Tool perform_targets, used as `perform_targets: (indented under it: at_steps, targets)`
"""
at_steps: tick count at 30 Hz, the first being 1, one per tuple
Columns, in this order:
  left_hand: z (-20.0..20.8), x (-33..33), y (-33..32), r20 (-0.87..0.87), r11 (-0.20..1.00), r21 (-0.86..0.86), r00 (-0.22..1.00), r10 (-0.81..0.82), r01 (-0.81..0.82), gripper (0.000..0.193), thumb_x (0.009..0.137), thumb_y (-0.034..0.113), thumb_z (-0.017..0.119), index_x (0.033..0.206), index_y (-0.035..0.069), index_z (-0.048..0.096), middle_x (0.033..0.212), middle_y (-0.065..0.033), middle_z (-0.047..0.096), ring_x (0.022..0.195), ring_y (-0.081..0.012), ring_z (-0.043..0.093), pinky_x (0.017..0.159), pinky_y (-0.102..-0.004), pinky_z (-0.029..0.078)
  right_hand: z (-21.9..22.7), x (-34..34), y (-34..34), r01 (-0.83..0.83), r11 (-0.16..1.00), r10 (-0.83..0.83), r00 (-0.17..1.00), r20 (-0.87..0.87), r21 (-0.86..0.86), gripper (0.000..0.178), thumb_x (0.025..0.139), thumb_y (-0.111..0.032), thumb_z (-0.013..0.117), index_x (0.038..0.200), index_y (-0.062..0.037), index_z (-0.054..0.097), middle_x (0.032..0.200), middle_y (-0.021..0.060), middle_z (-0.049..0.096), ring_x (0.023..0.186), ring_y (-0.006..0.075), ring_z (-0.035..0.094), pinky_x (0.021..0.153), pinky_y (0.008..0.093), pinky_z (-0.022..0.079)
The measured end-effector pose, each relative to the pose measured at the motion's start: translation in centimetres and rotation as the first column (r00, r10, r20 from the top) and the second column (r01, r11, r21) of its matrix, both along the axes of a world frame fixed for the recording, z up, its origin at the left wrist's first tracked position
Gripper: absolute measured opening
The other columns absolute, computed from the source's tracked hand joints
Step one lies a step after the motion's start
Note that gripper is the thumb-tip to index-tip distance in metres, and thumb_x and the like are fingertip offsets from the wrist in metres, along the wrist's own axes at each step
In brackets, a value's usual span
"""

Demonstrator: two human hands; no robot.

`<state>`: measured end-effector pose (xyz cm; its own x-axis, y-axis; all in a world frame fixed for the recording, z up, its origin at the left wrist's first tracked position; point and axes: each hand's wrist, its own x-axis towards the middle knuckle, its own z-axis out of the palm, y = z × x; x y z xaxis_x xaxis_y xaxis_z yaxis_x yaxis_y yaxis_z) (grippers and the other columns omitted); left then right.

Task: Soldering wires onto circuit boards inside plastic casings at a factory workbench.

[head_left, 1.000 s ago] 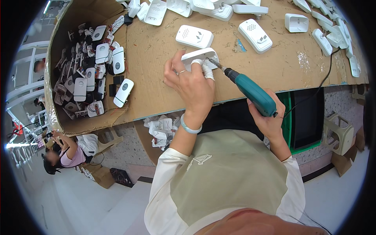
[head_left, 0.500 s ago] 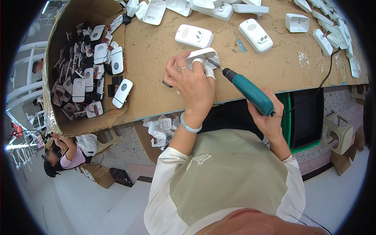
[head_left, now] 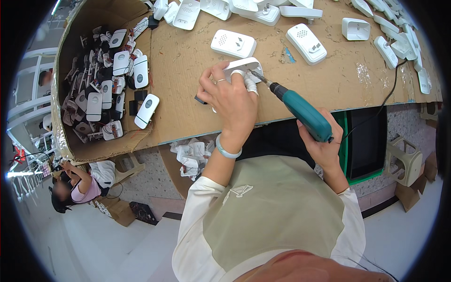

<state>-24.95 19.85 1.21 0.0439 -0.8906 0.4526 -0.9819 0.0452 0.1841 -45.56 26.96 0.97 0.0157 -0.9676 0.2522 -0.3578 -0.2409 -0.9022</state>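
Observation:
My left hand point(head_left: 235, 101) is closed around a white plastic casing point(head_left: 245, 62) and pins it on the cardboard-covered bench. Two of its fingertips are wrapped in white tape and sit inside the casing. In my right hand point(head_left: 325, 146) is a teal electric screwdriver point(head_left: 303, 112), gripped at its rear end. Its bit point(head_left: 259, 76) slants to the left into the open side of the casing, close to the taped fingers. Whether the bit touches a screw cannot be made out. A small dark piece point(head_left: 200, 99) shows beside my left hand.
A cardboard box point(head_left: 101, 152) at left holds doorbell-like units with wires. White plug casings point(head_left: 233, 43) lie beyond my hands, with more piled at the far edge and right. A black cord point(head_left: 386, 101) trails at right. Another person point(head_left: 80, 185) sits at far left.
The screwdriver and my right hand have shifted slightly right and toward me, drawing the bit back a little. My left hand and the casing have stayed in place.

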Motion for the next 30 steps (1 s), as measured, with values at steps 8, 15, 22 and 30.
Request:
perform_targets:
  at_steps: [8,15,22,30]
  targets:
    - [0.1,-0.1,-0.1,-0.008,1.0,-0.009,1.0,0.003,-0.003,0.015,0.067,0.008,0.079,0.078,0.0,0.072,0.126,-0.0105,0.059,0.12,-0.0354,0.044,0.097,-0.0524,0.029,1.1,-0.6,1.4,0.103,0.994,-0.105,0.993,0.047,0.038,0.02,0.079,0.007,0.078,0.096,0.003,0.07,0.09,0.0119,0.069,0.08,0.0243,0.066,0.076,0.0312,0.052]
    - [0.6,-0.3,0.0,-0.009,1.0,0.017,1.0,-0.003,0.003,0.017,0.066,0.004,0.076,0.081,-0.002,0.073,0.128,-0.0138,0.058,0.121,-0.0372,0.043,0.099,-0.0536,0.031,1.3,-1.0,2.0,0.116,0.99,-0.122,0.99,0.07,0.081,0.019,0.079,0.006,0.077,0.097,0.0028,0.07,0.09,0.0111,0.069,0.08,0.0229,0.066,0.077,0.0309,0.052]
    - [0.8,-0.4,0.2,0.015,1.0,0.031,1.0,-0.002,0.001,0.017,0.066,0.002,0.074,0.082,-0.003,0.073,0.129,-0.0161,0.056,0.122,-0.0385,0.042,0.1,-0.0542,0.031,1.5,-1.2,2.2,0.11,0.992,-0.114,0.992,0.054,0.066,0.02,0.079,0.005,0.077,0.097,0.0026,0.07,0.091,0.0112,0.069,0.08,0.0233,0.066,0.076,0.0311,0.052]
    - [1.0,-0.1,0.9,-0.051,0.996,-0.073,0.997,-0.054,0.051,0.026,0.073,0.006,0.08,0.097,0.001,0.072,0.134,-0.0208,0.052,0.126,-0.0418,0.042,0.102,-0.0562,0.033,1.5,-1.1,2.4,0.129,0.989,-0.135,0.988,0.072,0.075,0.019,0.08,0.005,0.078,0.096,0.0029,0.07,0.09,0.0113,0.069,0.08,0.0226,0.066,0.075,0.0308,0.052]
